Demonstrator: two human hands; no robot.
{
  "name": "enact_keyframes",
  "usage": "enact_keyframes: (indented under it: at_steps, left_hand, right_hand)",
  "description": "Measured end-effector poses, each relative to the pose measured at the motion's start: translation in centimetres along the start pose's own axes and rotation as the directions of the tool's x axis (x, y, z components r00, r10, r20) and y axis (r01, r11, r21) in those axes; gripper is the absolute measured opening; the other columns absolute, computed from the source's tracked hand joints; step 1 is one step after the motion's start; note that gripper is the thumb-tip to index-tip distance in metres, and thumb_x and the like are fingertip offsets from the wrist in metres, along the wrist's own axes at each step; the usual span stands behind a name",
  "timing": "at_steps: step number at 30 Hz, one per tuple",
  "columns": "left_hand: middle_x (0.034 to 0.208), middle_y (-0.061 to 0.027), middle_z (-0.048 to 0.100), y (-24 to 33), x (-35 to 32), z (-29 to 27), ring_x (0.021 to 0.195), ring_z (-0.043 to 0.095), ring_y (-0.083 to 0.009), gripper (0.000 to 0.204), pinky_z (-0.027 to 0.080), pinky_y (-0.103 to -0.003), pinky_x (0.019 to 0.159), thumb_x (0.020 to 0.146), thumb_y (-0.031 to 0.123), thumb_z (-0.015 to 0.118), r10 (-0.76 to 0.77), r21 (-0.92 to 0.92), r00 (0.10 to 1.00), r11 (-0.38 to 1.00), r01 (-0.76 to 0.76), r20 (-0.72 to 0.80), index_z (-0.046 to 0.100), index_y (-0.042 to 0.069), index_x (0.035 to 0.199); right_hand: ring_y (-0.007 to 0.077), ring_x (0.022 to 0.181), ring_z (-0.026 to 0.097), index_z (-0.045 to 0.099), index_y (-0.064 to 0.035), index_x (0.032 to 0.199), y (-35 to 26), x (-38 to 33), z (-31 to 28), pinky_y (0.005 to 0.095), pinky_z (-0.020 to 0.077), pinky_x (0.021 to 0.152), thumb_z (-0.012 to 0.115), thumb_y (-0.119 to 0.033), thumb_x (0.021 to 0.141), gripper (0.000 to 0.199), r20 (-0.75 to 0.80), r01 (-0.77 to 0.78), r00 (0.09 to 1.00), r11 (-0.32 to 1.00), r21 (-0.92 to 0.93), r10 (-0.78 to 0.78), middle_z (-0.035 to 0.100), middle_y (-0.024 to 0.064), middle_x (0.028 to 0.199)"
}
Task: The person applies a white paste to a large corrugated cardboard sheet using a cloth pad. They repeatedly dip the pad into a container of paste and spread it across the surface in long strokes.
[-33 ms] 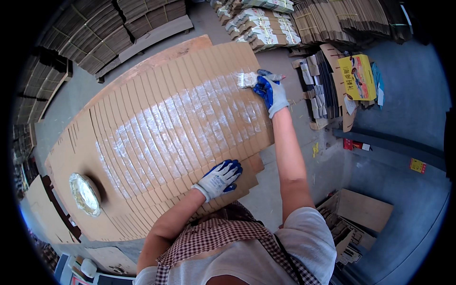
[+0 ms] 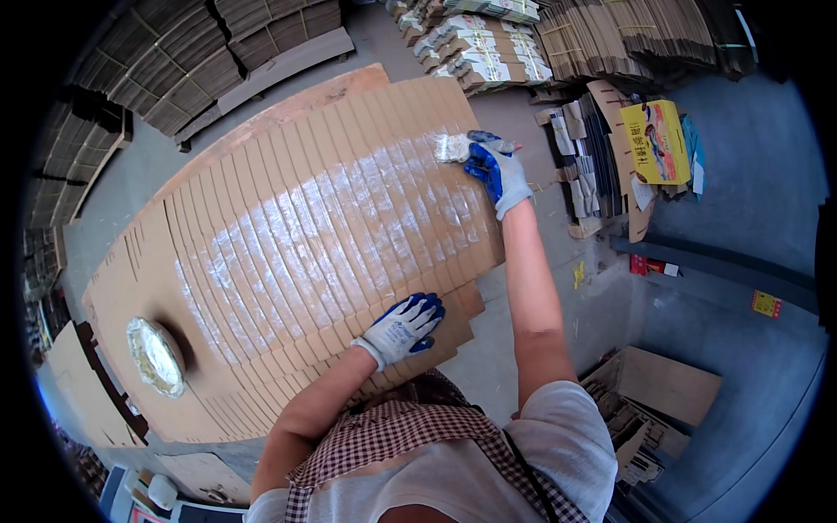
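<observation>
Fanned row of overlapped cardboard blanks (image 2: 296,261) fills centre-left of frame, running lower left to upper right on a low wooden board (image 2: 331,87).

R hand (image 2: 493,170), blue-and-white glove, at upper right of the row, fingers curled round a brush (image 2: 453,146) w/ whitish bristles resting on the far end of the flaps. Grip closed on the handle.

L hand (image 2: 403,327), same glove type, lies flat w/ fingers spread on the near edge of the stack, lower centre; pressing, holding nothing.

Progress (judgement): wet glossy band of glue (image 2: 349,235) covers most of the flap strip from mid-left up to the brush, so coating looks largely done. The brush sits at the upper-right end. Dry brown card shows above and below the band; those parts prob. not meant to be coated. Can't tell if the lower-left end needs another pass.

Round tin w/ pale contents (image 2: 155,356) sits on the cardboard at lower left, well apart from both hands; likely the glue pot.

Surface: concrete floor (image 2: 558,331), grey, dusty.

Room: stacks of flat cardboard (image 2: 200,52) upper left, bundled printed blanks (image 2: 479,48) top centre, a yellow printed carton (image 2: 656,141) upper right, loose board offcuts (image 2: 663,392) lower right.
</observation>
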State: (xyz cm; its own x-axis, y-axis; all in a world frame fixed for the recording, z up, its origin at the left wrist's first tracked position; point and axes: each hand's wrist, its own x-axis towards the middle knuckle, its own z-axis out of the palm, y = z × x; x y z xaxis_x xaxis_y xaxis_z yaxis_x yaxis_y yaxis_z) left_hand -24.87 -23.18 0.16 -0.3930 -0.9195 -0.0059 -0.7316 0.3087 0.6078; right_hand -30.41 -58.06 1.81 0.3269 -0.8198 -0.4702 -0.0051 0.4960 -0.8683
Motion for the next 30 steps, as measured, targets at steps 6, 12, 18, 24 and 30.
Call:
enact_keyframes:
  at_steps: [6,12,18,24,30]
  left_hand:
    - [0.144,-0.0150,0.047,-0.1,-0.1,0.3,0.137,0.040,-0.0303,0.058,0.027,-0.043,0.117,0.096,0.043,0.051,-0.001,-0.011,1.000,1.000,0.001,-0.007,0.047,0.005,0.140]
    - [0.144,-0.0148,0.046,-0.1,0.1,0.3,0.137,0.040,-0.0295,0.058,0.027,-0.042,0.117,0.097,0.043,0.049,0.012,0.009,1.000,1.000,-0.012,-0.004,0.046,0.005,0.141]
    - [0.145,-0.0145,0.045,-0.1,-0.3,0.6,0.137,0.040,-0.0292,0.059,0.027,-0.042,0.118,0.097,0.042,0.049,-0.022,-0.002,1.000,1.000,0.022,0.002,0.045,0.005,0.142]
    - [0.146,-0.0133,0.045,-0.1,-0.1,0.2,0.137,0.039,-0.0283,0.059,0.027,-0.042,0.117,0.097,0.042,0.049,-0.012,0.000,1.000,1.000,0.012,0.016,0.044,0.006,0.143]
    - [0.145,-0.0126,0.046,-0.2,0.0,0.4,0.136,0.041,-0.0280,0.058,0.028,-0.042,0.116,0.097,0.042,0.049,-0.008,0.001,1.000,1.000,0.008,0.021,0.045,0.006,0.142]
  right_hand:
    - [0.0116,0.077,0.066,0.069,-0.0004,0.111,0.3,-2.9,3.7,0.0255,0.0559,0.068,0.070,-0.008,0.087,0.025,0.023,0.332,0.942,0.926,-0.179,-0.334,0.071,0.0049,0.097]
    - [0.0267,0.088,0.068,0.068,-0.0059,0.102,1.3,-1.6,6.2,0.0361,0.0524,0.080,0.079,-0.025,0.078,0.033,-0.058,0.362,0.805,0.567,-0.740,-0.590,0.070,0.0126,0.097]
    - [0.0306,0.089,0.068,0.066,-0.0072,0.104,-0.4,-1.7,7.4,0.0392,0.0516,0.079,0.078,-0.033,0.078,0.039,-0.102,0.297,0.776,0.504,-0.811,-0.622,0.070,0.0136,0.098]
    - [0.0330,0.095,0.066,0.064,-0.0105,0.107,1.4,-0.6,7.1,0.0419,0.0502,0.083,0.076,-0.041,0.079,0.043,0.041,0.309,0.790,0.339,-0.889,-0.612,0.068,0.0136,0.102]
    - [0.0318,0.094,0.067,0.065,-0.0119,0.104,-1.7,1.0,3.7,0.0412,0.0511,0.082,0.075,-0.044,0.079,0.042,-0.066,0.158,0.785,0.302,-0.940,-0.616,0.069,0.0125,0.100]
